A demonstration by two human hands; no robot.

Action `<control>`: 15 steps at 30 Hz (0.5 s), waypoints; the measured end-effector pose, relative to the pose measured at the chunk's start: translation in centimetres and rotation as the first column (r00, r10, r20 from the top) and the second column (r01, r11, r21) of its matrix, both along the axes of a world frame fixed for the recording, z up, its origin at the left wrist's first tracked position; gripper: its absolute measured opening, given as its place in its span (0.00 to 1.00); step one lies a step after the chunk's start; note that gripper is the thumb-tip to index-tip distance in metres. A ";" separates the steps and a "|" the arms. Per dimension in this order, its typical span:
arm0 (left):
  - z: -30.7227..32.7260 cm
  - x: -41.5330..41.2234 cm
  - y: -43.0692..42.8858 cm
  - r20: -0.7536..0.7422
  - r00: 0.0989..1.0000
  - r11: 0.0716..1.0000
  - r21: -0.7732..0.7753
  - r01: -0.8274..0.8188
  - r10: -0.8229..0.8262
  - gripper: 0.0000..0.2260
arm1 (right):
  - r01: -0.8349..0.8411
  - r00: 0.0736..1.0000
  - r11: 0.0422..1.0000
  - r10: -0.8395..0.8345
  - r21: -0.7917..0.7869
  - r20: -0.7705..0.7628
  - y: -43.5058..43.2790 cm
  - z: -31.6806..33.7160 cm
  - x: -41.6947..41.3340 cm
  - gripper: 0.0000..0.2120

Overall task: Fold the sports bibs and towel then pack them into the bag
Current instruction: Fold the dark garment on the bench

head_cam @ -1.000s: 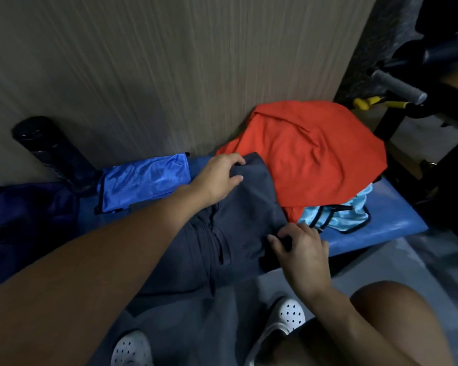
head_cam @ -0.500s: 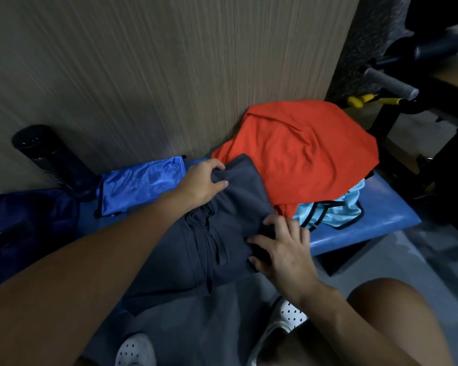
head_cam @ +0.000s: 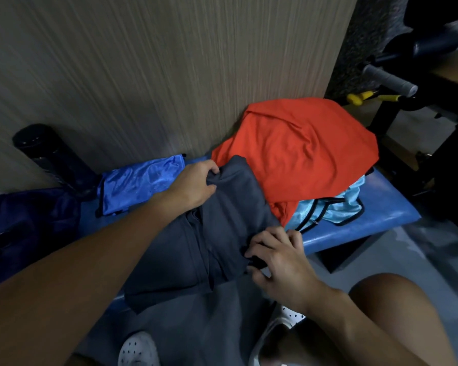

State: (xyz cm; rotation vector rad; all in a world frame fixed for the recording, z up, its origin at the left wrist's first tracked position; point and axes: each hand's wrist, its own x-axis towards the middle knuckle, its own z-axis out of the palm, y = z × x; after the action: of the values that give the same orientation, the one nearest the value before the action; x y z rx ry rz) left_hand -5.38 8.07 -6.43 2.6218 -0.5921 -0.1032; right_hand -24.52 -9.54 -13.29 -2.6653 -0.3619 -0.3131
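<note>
A dark grey towel [head_cam: 196, 247] lies partly folded on the blue bench [head_cam: 368, 223]. My left hand [head_cam: 193, 186] grips its far corner. My right hand [head_cam: 278, 257] pinches its near right edge at the bench's front. A folded blue bib [head_cam: 140, 183] lies flat to the left by the wall. An orange cloth [head_cam: 299, 151] is heaped at the right, over a light blue bib [head_cam: 331, 210] with black trim. A dark navy bag [head_cam: 24, 225] sits at the far left.
A black bottle [head_cam: 50, 157] leans against the wood-grain wall [head_cam: 169, 75] behind the bench. Black gym equipment with a grey handle [head_cam: 389, 79] stands at the right. My white shoes [head_cam: 138, 350] and bare knee [head_cam: 407, 313] are below, on the grey floor.
Both hands have drawn the towel's right part leftward and toward me, so the folded edge has pulled away from the orange cloth. The view has shifted slightly.
</note>
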 end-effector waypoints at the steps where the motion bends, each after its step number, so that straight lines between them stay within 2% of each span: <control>1: 0.2 -0.1 -0.1 0.042 0.999 0.998 0.067 0.014 -0.017 0.20 | 0.028 1.000 0.999 -0.028 0.024 0.003 0.2 -0.1 0.0 0.11; 4: 1.1 -0.5 -1.6 0.195 0.961 0.972 0.167 0.166 -0.197 0.30 | 0.276 0.958 0.951 -0.284 0.140 0.043 0.3 0.6 0.2 0.11; 6: 1.7 -0.6 -3.0 0.231 0.902 0.921 0.232 0.313 -0.365 0.31 | 0.471 0.879 0.859 -0.476 0.199 -0.028 -0.3 0.8 0.5 0.11; 7: 1.8 -0.4 -3.6 0.225 0.869 0.880 0.302 0.367 -0.440 0.31 | 0.527 0.850 0.822 -0.516 0.218 -0.108 -0.5 0.8 0.6 0.13; 9: 1.6 0.3 -4.5 0.184 0.816 0.782 0.457 0.423 -0.549 0.29 | 0.553 0.829 0.794 -0.497 0.253 -0.256 -0.6 0.7 0.5 0.16; 11: 1.2 1.2 -4.8 0.154 0.790 0.718 0.544 0.434 -0.594 0.25 | 0.536 0.836 0.809 -0.469 0.241 -0.284 -0.5 0.4 0.5 0.17; 14: 1.2 2.4 -4.3 0.197 0.756 0.717 0.530 0.453 -0.624 0.21 | 0.500 0.860 0.837 -0.450 0.221 -0.241 -0.7 0.4 0.6 0.08; 15: 1.3 2.7 -4.0 0.216 0.742 0.717 0.521 0.463 -0.635 0.19 | 0.484 0.870 0.842 -0.435 0.239 -0.232 -0.7 0.6 0.7 0.09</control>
State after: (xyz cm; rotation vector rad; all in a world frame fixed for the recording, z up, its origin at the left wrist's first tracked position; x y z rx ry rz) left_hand -2.64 4.12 -5.14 2.7901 -1.6912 0.1120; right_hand -23.84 -10.25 -12.72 -2.4278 0.3688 -0.2545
